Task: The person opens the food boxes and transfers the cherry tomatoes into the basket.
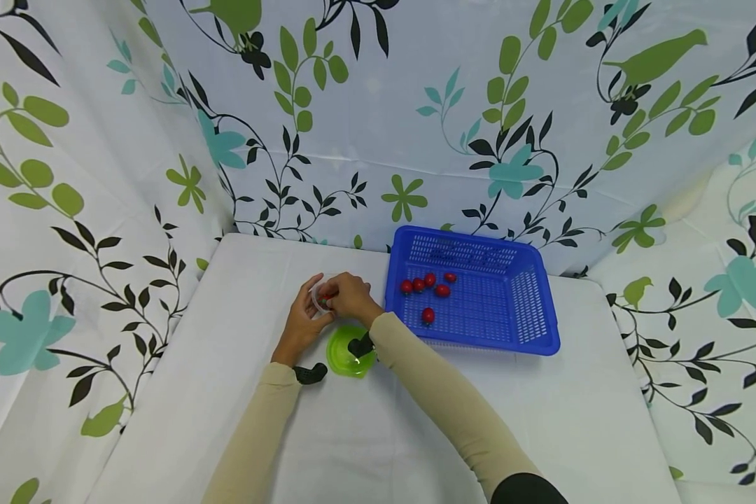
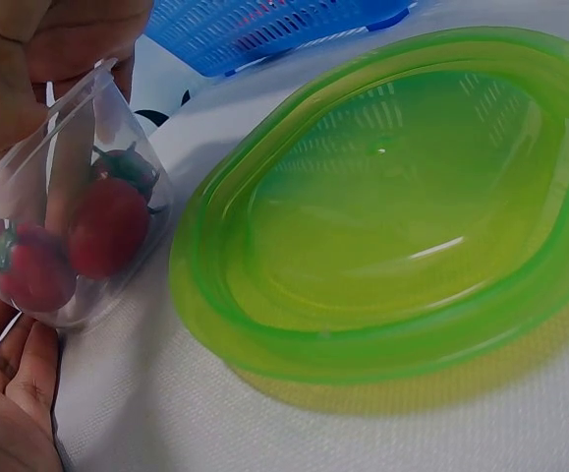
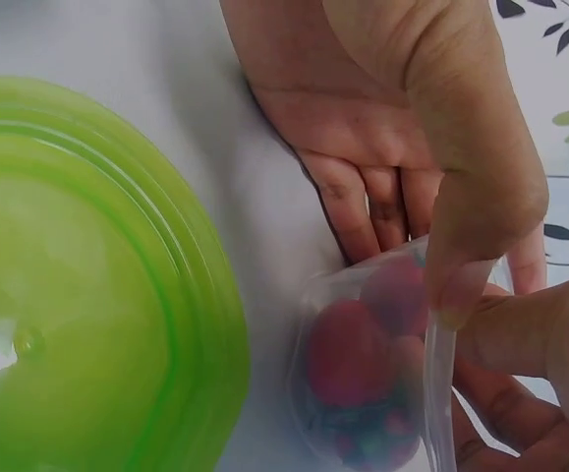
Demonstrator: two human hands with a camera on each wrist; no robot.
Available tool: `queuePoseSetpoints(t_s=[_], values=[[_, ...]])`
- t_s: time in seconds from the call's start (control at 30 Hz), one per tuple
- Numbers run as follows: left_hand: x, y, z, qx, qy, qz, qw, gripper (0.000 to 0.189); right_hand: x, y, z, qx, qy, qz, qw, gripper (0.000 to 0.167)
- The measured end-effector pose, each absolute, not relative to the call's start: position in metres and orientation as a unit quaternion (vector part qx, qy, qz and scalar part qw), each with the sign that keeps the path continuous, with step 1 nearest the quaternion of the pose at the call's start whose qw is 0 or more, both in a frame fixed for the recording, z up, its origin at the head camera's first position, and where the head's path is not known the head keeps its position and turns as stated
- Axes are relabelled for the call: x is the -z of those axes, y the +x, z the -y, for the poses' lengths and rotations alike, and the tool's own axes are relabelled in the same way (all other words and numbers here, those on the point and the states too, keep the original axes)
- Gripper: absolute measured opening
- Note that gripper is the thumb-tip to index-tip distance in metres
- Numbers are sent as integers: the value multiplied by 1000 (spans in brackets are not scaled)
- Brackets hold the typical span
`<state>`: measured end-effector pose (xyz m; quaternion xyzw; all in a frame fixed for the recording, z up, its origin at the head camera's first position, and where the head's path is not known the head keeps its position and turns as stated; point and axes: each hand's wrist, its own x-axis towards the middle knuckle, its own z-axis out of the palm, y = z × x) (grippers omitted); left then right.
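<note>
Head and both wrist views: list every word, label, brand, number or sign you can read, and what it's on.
None readable.
Clear plastic container, green plastic lid, blue plastic basket: no lettering visible.
Printed fabric backdrop: only leaves, flowers and birds.
Black wrist-worn devices: too small to tell.

One basket (image 1: 479, 311) holding six tomatoes (image 1: 442, 290); one clear container (image 2: 97, 297) showing three more tomatoes (image 2: 109, 228); one green lid (image 2: 382, 236).

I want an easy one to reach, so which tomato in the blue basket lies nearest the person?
The lone tomato toward the front side of the blue basket; the other five tomatoes lie farther back.
</note>
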<state>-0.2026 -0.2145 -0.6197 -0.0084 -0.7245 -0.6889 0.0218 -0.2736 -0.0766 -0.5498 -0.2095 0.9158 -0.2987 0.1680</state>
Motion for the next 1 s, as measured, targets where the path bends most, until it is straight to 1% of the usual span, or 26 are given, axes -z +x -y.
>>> queuePoseSetpoints(t_s=[0.47, 0.7, 0.8, 1.0], values=[[622, -205, 213, 688, 0, 725, 18, 90, 549, -278, 74, 285, -225, -911, 194, 30], [623, -205, 214, 692, -10, 722, 20, 90, 547, -279, 72, 301, -222, -905, 202, 29], [623, -204, 215, 694, -14, 720, 18, 91, 545, -280, 71, 318, -221, -897, 212, 28], [623, -205, 215, 697, -16, 716, 17, 93, 544, -281, 67, 368, -207, -872, 248, 31]])
